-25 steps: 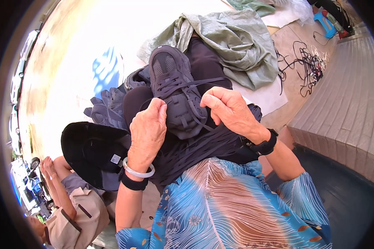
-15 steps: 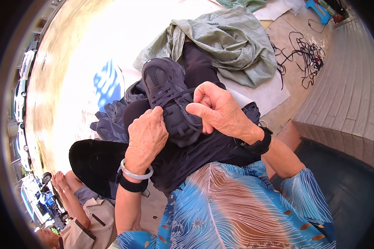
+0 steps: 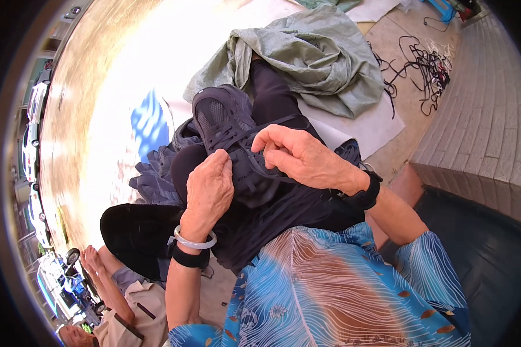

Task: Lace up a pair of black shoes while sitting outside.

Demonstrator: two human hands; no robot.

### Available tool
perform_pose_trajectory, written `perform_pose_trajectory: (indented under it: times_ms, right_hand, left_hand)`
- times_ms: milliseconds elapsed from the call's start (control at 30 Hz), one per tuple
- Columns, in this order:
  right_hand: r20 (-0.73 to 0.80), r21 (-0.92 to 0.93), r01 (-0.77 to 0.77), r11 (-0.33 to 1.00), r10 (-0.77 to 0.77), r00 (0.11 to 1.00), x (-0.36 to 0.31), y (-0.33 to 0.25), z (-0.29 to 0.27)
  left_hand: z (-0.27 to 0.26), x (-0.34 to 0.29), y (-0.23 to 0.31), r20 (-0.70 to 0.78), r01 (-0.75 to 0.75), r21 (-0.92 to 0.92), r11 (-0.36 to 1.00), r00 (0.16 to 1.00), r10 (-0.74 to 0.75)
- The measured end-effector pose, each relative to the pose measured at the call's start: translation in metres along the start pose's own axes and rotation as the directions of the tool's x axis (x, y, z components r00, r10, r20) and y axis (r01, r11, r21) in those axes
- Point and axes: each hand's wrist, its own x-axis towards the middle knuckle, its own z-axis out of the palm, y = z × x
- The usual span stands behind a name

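One dark grey mesh sneaker [image 3: 217, 113] takes centre stage, lying on the black-trousered legs [image 3: 275, 89], toe pointing away, its crossed laces [image 3: 224, 137] near the fingertips of both hands. And here's the change: the right hand [image 3: 304, 156] has come in over the shoe's right side, narrowing the gap to the left hand [image 3: 208, 185]. That looks like closer work on the same stretch of lacing, with both hands now at one spot.

Left hand: drawn closed, thumb against forefinger in a tight pinch right by the laces; whether a strand sits in that pinch, I can't tell. Right hand: half curled, forefinger arched over, thumb tucked below, with one strand of lace straying out above it; any hold is hidden.

Just below, a thick spread of loose dark strands [image 3: 278, 222] drapes over the lap. Off to the left, more dark sneakers [image 3: 156, 176] are heaped beside the knee.

Now the containers! Beyond the shoe lies a rumpled grey-green woven sack or sheet [image 3: 341, 72], partly over one leg; no mouth shows, so its contents are anyone's guess. By the left wrist sits a black cap-like thing [image 3: 139, 237], too dark to read inside. Further out, tangled black cords [image 3: 428, 81] lie on the floor at right, and a person in a beige shirt [image 3: 136, 315] sits at lower left.
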Motion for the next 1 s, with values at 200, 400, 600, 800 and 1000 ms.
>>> perform_pose_trajectory:
  times_ms: [200, 400, 600, 800, 1000]
  right_hand:
    - [-0.055, -0.409, 0.323, 0.854, -0.376, 0.925, 0.021, 0.022, 0.027]
    - [0.045, -0.735, 0.271, 0.622, -0.353, 0.934, 0.035, 0.03, 0.04]
    - [0.077, -0.8, 0.27, 0.536, -0.355, 0.932, 0.036, 0.03, 0.044]
    - [0.065, -0.806, 0.246, 0.538, -0.332, 0.941, 0.036, 0.035, 0.04]
    - [0.149, -0.882, 0.271, 0.386, -0.318, 0.936, 0.038, 0.029, 0.048]
  left_hand:
    - [0.01, -0.011, -0.001, -0.133, 0.06, -0.133, 0.989, 0.988, -0.078]
    - [0.007, -0.013, -0.003, -0.176, -0.017, -0.109, 0.994, 0.984, -0.002]
    - [0.014, -0.009, -0.007, -0.208, -0.022, 0.004, 1.0, 0.978, 0.023]
    - [0.008, -0.01, -0.009, -0.247, 0.054, -0.145, 0.988, 0.965, -0.089]
    - [0.016, -0.007, -0.008, -0.236, 0.042, -0.08, 0.996, 0.97, -0.06]
